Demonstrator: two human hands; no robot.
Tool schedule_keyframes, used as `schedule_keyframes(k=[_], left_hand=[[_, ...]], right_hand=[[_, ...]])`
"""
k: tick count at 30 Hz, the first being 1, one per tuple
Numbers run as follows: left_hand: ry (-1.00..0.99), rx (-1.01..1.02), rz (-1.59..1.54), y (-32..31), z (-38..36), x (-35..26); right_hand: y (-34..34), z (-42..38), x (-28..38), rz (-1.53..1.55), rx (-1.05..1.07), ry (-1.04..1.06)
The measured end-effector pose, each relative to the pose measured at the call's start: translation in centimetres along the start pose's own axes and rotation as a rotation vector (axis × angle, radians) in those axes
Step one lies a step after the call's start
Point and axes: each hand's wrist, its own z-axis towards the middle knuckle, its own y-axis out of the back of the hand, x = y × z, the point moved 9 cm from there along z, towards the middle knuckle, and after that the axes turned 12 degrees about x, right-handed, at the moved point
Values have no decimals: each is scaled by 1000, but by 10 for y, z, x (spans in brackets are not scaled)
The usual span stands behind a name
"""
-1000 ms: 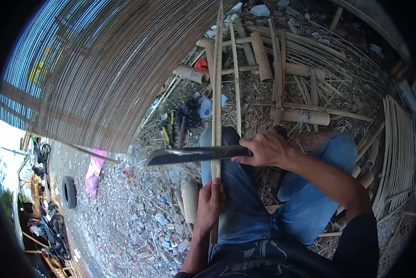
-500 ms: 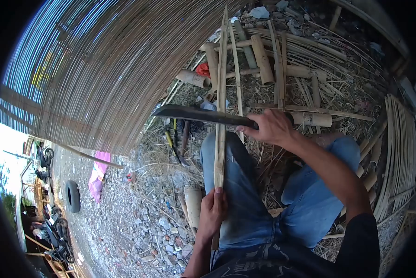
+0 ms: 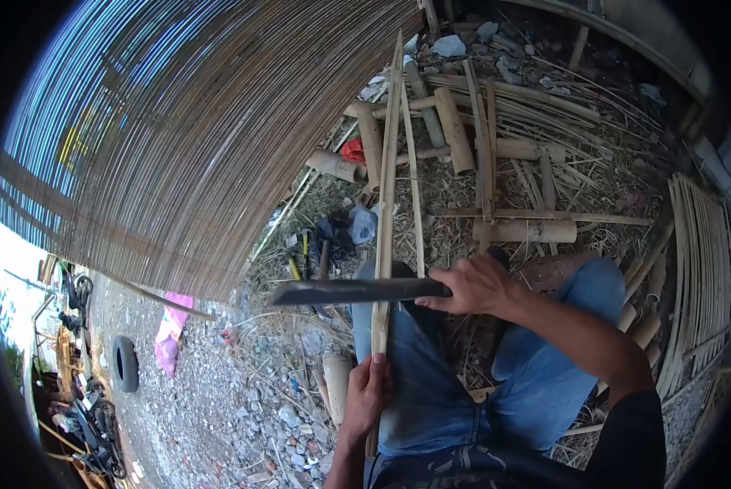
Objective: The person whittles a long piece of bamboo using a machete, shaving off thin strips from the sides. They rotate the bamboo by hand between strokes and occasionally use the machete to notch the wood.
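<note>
My right hand (image 3: 478, 285) is closed round the dark handle of a machete (image 3: 341, 292), whose long blade points left and lies across a bamboo strip (image 3: 388, 163). The strip runs upright in the view, from a sharp far tip down over my left thigh. Near its lower end my left hand (image 3: 367, 389) grips it, thumb on top, just below the blade. A pale scraped patch shows on the strip between blade and thumb. A second thin bamboo strip (image 3: 413, 179) stands beside it on the right.
Cut bamboo tubes (image 3: 455, 134) and long split strips (image 3: 537, 102) lie on the straw-covered ground ahead. A slatted bamboo screen (image 3: 162, 147) hangs at upper left. Yellow-handled tools (image 3: 295, 267) and a plastic bag (image 3: 363, 224) lie left of my knee. A tyre (image 3: 125, 364) rests on the gravel.
The machete in my right hand has slid down along the bamboo strip, closer to my left hand. My left hand and the strip sit slightly lower in view.
</note>
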Motion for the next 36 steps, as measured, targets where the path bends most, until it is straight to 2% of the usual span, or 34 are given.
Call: schedule_keyframes(k=[3, 4, 5, 7, 9, 11, 14, 17, 21, 23, 25, 27, 29, 31, 33, 36], left_hand=[[23, 7, -13, 2, -6, 3], [33, 4, -26, 2, -11, 2], [33, 3, -25, 3, -13, 1], [67, 35, -66, 0, -17, 5], [48, 36, -65, 4, -12, 9], [37, 35, -64, 4, -11, 14], [60, 41, -131, 8, -17, 22], [25, 18, -104, 3, -14, 9], [34, 72, -233, 5, -14, 19], [24, 60, -267, 4, -13, 21], [33, 63, -303, 2, -11, 20], [14, 59, -289, 0, -10, 19], [8, 30, -262, -1, -8, 20], [25, 34, -270, -2, -7, 19], [7, 42, -218, -1, -7, 12], [7, 37, -276, -1, -5, 17]], right_hand=[[-4, 0, 19, -122, 4, 217], [9, 13, -6, -55, 7, 56], [13, 20, -18, -54, 6, 56], [30, 24, -57, 125, -128, -155], [17, 5, -40, 94, -143, -166], [-13, -11, 16, -91, 80, 188], [-16, -6, 15, -134, -42, 292], [-16, 3, 3, -77, -75, 307], [-10, -7, 17, -110, -94, 254], [-16, -10, 23, -108, -125, 290], [-19, -12, 27, -77, -104, 219], [-24, -20, 39, -108, -131, 261], [-31, -27, 61, -179, -55, 428], [-26, -15, 46, -145, -77, 420], [-4, 5, 11, -57, -162, 233], [-11, -5, 25, -109, -153, 208]])
